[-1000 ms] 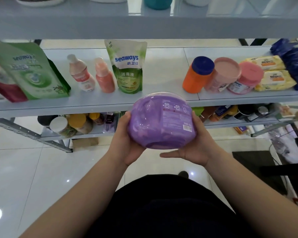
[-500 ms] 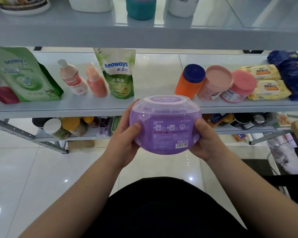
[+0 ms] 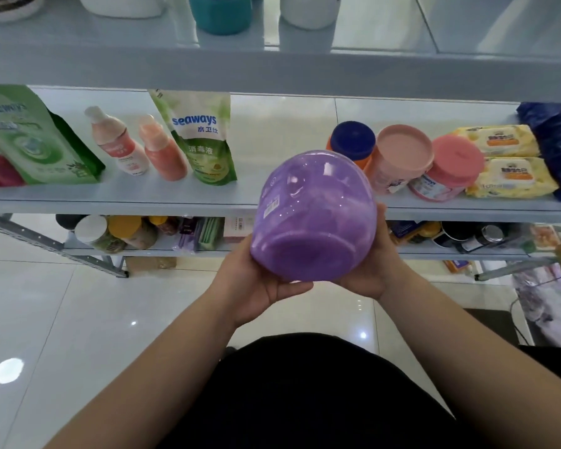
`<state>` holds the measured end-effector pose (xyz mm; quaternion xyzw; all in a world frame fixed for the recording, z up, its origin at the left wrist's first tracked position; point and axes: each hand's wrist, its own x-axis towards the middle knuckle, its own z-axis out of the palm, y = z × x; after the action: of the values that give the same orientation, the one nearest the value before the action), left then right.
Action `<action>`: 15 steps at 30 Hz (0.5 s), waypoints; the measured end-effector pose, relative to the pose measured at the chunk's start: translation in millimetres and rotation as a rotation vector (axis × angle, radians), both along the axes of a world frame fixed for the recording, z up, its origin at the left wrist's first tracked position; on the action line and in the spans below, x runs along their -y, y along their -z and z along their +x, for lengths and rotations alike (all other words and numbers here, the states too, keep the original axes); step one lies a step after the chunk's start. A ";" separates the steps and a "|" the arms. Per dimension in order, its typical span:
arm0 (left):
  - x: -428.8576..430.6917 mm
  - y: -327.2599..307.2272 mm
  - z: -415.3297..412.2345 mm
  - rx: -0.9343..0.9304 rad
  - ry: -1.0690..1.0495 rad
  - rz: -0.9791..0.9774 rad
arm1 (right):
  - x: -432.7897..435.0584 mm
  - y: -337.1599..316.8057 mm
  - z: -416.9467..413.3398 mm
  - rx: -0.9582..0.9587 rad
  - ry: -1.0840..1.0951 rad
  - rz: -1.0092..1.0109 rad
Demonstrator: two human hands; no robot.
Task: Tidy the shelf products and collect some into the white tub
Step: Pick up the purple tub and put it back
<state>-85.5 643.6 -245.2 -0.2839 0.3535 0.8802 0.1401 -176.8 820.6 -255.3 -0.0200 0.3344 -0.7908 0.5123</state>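
Whereas label-up before, purple tub (image 3: 314, 218) now base-out, left hand (image 3: 256, 288) and right hand (image 3: 371, 270) curled round it

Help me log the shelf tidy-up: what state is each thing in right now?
purple tub, tipped, base toward camera, held in the air
left hand, grips the tub's base
right hand, grips the tub's side
pale seaways pouch, upright on shelf
blue-capped orange bottle, capped
wipes packs, lying flat

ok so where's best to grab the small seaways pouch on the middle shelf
Probably take the seaways pouch by its upper part, from the front, pinching front and back faces: it stands upright, flat and thin up there, and the peach bottle stands close on its left.
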 end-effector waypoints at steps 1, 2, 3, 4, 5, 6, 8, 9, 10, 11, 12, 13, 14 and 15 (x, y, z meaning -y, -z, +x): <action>-1.4 2.5 -2.3 0.018 -0.007 -0.091 | 0.7 3.7 -1.1 0.041 -0.004 -0.043; -2.1 4.0 -4.6 0.039 -0.036 -0.193 | 1.9 4.6 -0.9 0.061 -0.001 -0.068; -2.5 2.7 -6.5 0.049 -0.075 -0.264 | 2.8 4.4 -1.0 0.072 -0.003 -0.079; -2.6 -0.2 -8.1 0.047 -0.108 -0.297 | 3.8 4.8 -1.4 0.081 -0.014 -0.078; -2.5 -3.8 -9.5 0.034 -0.120 -0.302 | 4.4 5.7 -1.7 0.085 -0.019 -0.065; -2.7 -7.6 -10.7 0.020 -0.115 -0.303 | 3.6 6.1 -2.0 0.082 -0.012 -0.041; -2.6 -14.0 -10.2 -0.006 -0.093 -0.332 | 2.4 7.5 -3.9 0.054 -0.001 -0.040; -1.8 -15.4 -10.0 -0.021 -0.082 -0.349 | 2.4 7.4 -4.8 0.024 -0.001 -0.061; -0.5 -16.1 -9.4 -0.032 -0.076 -0.349 | 2.9 5.8 -5.2 -0.007 0.003 -0.067; 1.3 -15.8 -8.9 -0.037 -0.073 -0.331 | 3.6 4.1 -5.4 -0.031 0.016 -0.059; 3.4 -15.4 -8.7 -0.038 -0.069 -0.309 | 4.8 2.0 -5.0 -0.050 0.035 -0.038; 5.8 -15.0 -8.2 -0.036 -0.063 -0.289 | 6.1 1.4 -4.2 -0.066 0.055 -0.013; 8.4 -15.2 -7.6 -0.029 -0.053 -0.271 | 7.3 1.1 -3.4 -0.078 0.073 0.015; 11.5 -15.8 -6.7 -0.019 -0.044 -0.247 | 8.9 0.1 -2.3 -0.089 0.088 0.046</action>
<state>-92.1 632.1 -229.4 -0.2984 0.4545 0.8353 0.0815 -179.1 811.7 -255.4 -0.0287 0.3753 -0.8030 0.4621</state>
